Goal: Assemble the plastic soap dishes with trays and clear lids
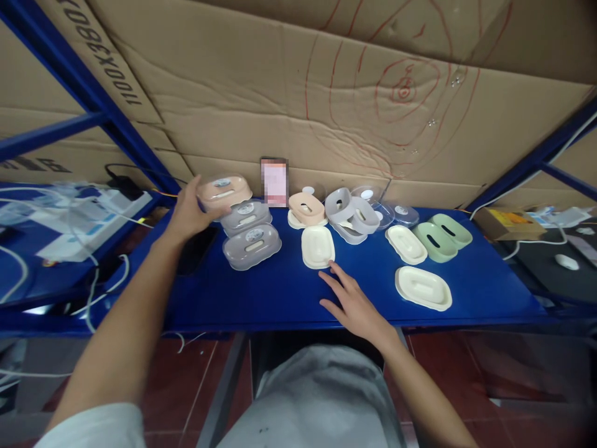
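Note:
My left hand (189, 208) grips a pink lidded soap box (224, 190) at the back left of the blue shelf (280, 298), just above two grey lidded soap boxes (252, 246). My right hand (352, 305) lies flat on the shelf with its fingers spread, the fingertips just short of a cream soap tray (318, 246). Behind that tray sit a pink soap dish (306, 208) and grey dishes (351, 214).
Clear lids (387, 208), a cream tray (406, 244), green dishes (442, 236) and another cream tray (423, 287) lie to the right. A black phone (196, 249) lies by my left wrist. Cardboard walls the back. Cables and a power strip (112, 202) fill the left shelf.

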Available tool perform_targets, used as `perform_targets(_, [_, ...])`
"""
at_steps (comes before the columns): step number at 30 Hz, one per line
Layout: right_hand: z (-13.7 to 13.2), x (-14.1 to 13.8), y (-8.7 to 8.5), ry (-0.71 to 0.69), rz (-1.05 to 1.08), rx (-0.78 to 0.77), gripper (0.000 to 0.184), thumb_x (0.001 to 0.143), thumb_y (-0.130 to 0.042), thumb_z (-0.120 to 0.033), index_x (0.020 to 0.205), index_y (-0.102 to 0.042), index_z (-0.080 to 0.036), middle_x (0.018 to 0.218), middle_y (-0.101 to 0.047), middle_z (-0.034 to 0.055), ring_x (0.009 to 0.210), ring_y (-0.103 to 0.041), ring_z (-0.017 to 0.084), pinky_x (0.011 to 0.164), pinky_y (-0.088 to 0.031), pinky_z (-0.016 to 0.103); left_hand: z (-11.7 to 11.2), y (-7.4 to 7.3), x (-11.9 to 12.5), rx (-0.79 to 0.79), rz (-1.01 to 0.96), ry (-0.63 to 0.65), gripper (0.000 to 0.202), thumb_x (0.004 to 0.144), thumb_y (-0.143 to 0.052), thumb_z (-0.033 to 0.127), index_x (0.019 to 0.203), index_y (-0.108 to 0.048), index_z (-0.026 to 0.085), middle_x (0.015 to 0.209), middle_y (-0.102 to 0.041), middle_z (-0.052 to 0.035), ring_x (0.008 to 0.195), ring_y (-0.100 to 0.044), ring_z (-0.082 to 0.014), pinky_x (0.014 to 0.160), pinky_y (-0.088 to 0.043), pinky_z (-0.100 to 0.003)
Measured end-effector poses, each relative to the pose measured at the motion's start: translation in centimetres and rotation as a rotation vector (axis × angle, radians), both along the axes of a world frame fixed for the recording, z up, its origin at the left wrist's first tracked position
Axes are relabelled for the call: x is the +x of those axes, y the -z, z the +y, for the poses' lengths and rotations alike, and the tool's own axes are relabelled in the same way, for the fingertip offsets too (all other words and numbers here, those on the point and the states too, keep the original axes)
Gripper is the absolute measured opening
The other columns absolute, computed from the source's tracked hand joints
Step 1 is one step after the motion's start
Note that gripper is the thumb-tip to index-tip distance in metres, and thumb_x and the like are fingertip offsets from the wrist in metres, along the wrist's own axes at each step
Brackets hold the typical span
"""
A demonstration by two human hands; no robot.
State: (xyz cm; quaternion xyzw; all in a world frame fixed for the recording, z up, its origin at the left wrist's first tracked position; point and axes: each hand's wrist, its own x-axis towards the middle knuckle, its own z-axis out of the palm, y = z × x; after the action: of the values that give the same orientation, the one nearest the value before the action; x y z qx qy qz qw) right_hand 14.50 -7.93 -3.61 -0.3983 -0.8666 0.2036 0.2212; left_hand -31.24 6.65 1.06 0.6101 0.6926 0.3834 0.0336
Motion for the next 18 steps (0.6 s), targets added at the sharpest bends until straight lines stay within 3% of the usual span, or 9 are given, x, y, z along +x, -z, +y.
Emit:
perform_targets(2, [0.5, 0.0, -0.1, -0.017, 0.003, 0.020, 0.060, 0.111, -0.052, -0.045, 0.167, -0.035, -0.031, 0.177, -0.027, 0.0114, 0.160, -0.034, 0.032, 0.126, -0.041, 0.057, -1.4, -0.9, 1.0, 0.048, 0.021, -0.005, 0.122, 0.078, -0.068, 0.084, 0.160, -0.030, 0.001, 0.169, -0.039, -0.0153, 0.158, -0.034, -0.0392, 0.131, -0.030, -0.056])
perform_targets(4, [1.4, -0.1, -0.2, -0.037, -0.020, 0.060, 0.060, 0.111, -0.052, -0.043, 0.167, -0.035, -0.031, 0.176, -0.030, 0.0117, 0.161, -0.034, 0.032, 0.127, -0.039, 0.058, -3.6, -1.6, 3.4, 0.147, 0.057, -0.017, 0.098, 0.093, -0.061, 0.074, 0.160, -0.032, 0.008, 0.170, -0.037, -0.0089, 0.161, -0.028, -0.0370, 0.134, -0.025, -0.056])
perform_targets(6, [2.5, -0.4, -0.4, -0.051, -0.077, 0.114, 0.061, 0.110, -0.053, -0.042, 0.167, -0.034, -0.031, 0.175, -0.032, 0.0122, 0.161, -0.034, 0.033, 0.128, -0.035, 0.062, -6.6, -1.5, 7.1, 0.248, 0.117, 0.054, 0.069, 0.104, -0.057, 0.055, 0.156, -0.042, 0.012, 0.161, -0.049, -0.0106, 0.153, -0.043, -0.0329, 0.128, -0.037, -0.055])
perform_targets(9, [4.0, -0.7, -0.9, -0.085, -0.150, 0.157, 0.059, 0.109, -0.057, -0.045, 0.163, -0.042, -0.027, 0.167, -0.046, 0.0145, 0.159, -0.037, 0.034, 0.128, -0.032, 0.065, -11.2, 0.2, 13.9, 0.182, 0.198, 0.344, 0.039, 0.106, -0.054, 0.040, 0.141, -0.061, 0.025, 0.148, -0.065, -0.0062, 0.140, -0.059, -0.0269, 0.121, -0.047, -0.048])
perform_targets(12, [5.0, -0.5, -2.0, -0.158, -0.149, 0.165, 0.041, 0.109, -0.056, -0.046, 0.142, -0.063, -0.022, 0.147, -0.066, 0.0134, 0.150, -0.051, 0.030, 0.126, -0.039, 0.056, -14.4, 2.7, 19.2, 0.038, 0.292, 0.550, 0.042, 0.106, -0.046, 0.022, 0.144, -0.061, 0.029, 0.164, -0.052, -0.0076, 0.150, -0.051, -0.0293, 0.122, -0.044, -0.053])
perform_targets(15, [6.8, 0.1, -3.5, -0.102, -0.151, 0.290, 0.031, 0.112, -0.050, -0.038, 0.128, -0.071, -0.021, 0.146, -0.067, 0.0130, 0.149, -0.052, 0.029, 0.126, -0.039, 0.051, -15.8, 4.6, 21.3, -0.013, 0.332, 0.604, 0.037, 0.105, -0.048, 0.019, 0.135, -0.068, 0.028, 0.159, -0.058, -0.0083, 0.150, -0.050, -0.0314, 0.123, -0.039, -0.058])
perform_targets(18, [10.4, -0.2, -4.5, 0.071, -0.213, 0.457, 0.037, 0.111, -0.049, -0.028, 0.143, -0.063, -0.018, 0.160, -0.054, 0.0167, 0.156, -0.041, 0.032, 0.131, -0.026, 0.058, -16.3, 5.2, 21.3, -0.061, 0.303, 0.654, 0.029, 0.105, -0.056, 0.026, 0.130, -0.070, 0.029, 0.150, -0.066, -0.0077, 0.138, -0.060, -0.0298, 0.113, -0.048, -0.053])
